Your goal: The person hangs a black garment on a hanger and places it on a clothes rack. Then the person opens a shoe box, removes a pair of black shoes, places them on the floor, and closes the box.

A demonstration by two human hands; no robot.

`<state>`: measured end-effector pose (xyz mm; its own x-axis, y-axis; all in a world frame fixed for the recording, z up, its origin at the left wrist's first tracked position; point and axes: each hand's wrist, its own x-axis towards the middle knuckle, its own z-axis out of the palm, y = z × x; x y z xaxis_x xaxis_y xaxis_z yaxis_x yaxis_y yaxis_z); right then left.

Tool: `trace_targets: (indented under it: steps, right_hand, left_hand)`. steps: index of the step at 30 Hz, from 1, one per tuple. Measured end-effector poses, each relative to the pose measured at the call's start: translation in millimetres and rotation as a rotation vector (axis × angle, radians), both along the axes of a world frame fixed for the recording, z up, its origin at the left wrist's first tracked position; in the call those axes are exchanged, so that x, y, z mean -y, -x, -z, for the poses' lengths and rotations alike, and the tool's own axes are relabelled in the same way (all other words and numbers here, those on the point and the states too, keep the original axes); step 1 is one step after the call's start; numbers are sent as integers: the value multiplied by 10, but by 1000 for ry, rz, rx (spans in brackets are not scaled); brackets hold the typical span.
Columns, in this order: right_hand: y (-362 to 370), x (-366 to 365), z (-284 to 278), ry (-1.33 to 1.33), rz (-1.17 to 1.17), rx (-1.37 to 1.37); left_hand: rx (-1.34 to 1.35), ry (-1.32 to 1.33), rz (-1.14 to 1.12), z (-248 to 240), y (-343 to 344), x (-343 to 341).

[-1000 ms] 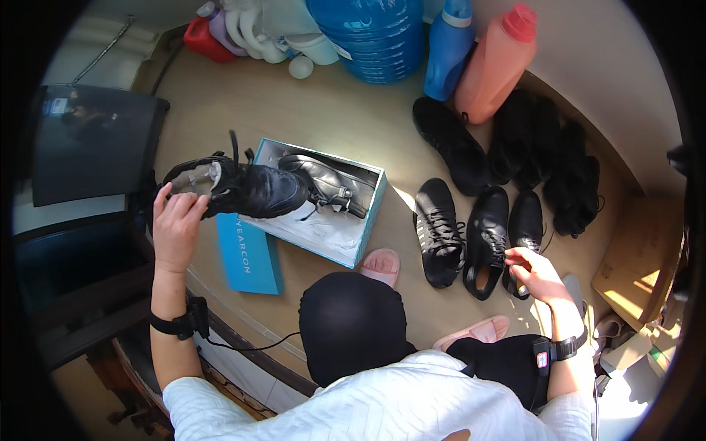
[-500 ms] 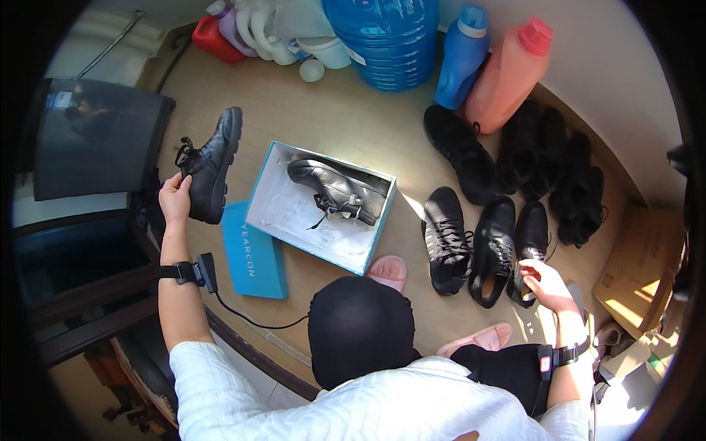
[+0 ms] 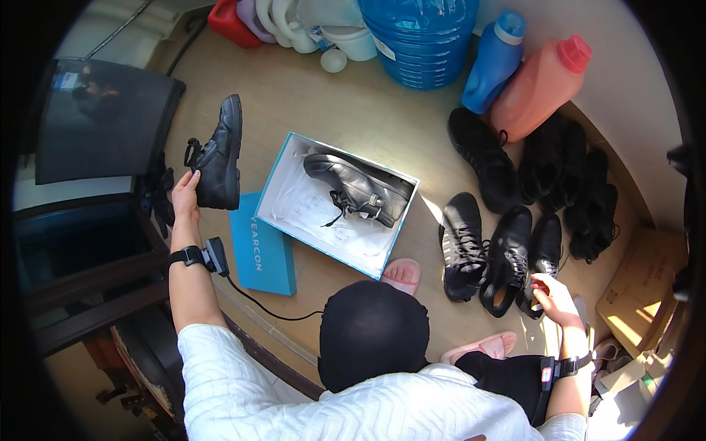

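My left hand (image 3: 186, 195) grips a black lace-up shoe (image 3: 220, 158) at its ankle side, with the toe pointing up and away from me. Its mate, another black leather shoe (image 3: 360, 191), lies on its side in an uncovered shoebox (image 3: 294, 209) with white inside walls. Beside that box rests a blue lid (image 3: 265, 253), just below the held shoe. My right hand (image 3: 553, 300) hangs over the heel of a black shoe (image 3: 545, 246), fingers loosely bent and thumb apart. Whether it touches that heel, I cannot tell.
More black shoes (image 3: 507, 253) stand in rows at the right. A pink bottle (image 3: 537, 88), a blue bottle (image 3: 494, 62) and a big blue water jug (image 3: 419, 44) line the far wall. A cardboard box (image 3: 636, 287) is far right; a dark-screened panel (image 3: 107, 121) is left.
The whole view has shifted, so the floor things sit farther right. The shoe in my left hand has turned slightly more upright. My right hand stays by the same shoe heel.
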<state>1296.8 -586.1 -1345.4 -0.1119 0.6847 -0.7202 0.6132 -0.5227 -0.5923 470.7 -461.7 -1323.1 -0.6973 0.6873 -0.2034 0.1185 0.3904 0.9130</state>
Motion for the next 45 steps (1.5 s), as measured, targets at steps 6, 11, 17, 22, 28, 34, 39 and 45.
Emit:
trace_targets:
  steps: [6, 11, 17, 22, 28, 34, 39, 45]
  right_hand:
    - [-12, 29, 38, -61, -11, 6]
    - [4, 99, 25, -38, -10, 95]
    - [-59, 147, 116, -47, -36, 94]
    - [-44, 192, 72, -34, -21, 160]
    - [-3, 190, 26, -51, -87, 240]
    - [42, 11, -25, -118, -137, 81]
    - [2, 5, -109, -68, -119, 124]
    - [-144, 135, -68, 10, -90, 160]
  left_hand:
    - [-57, 13, 84, 123, -86, -142]
    - [-189, 3, 63, 535, -123, -475]
    - [-588, 404, 133, 1263, -73, -757]
    - [-554, 437, 214, 1307, -508, -790]
    - [-623, 792, 1079, 781, -2004, -275]
    - [-894, 1003, 1283, 831, -2955, 5]
    - [-1016, 955, 1239, 980, -2999, -55]
    - [-920, 635, 1035, 547, -2924, -212]
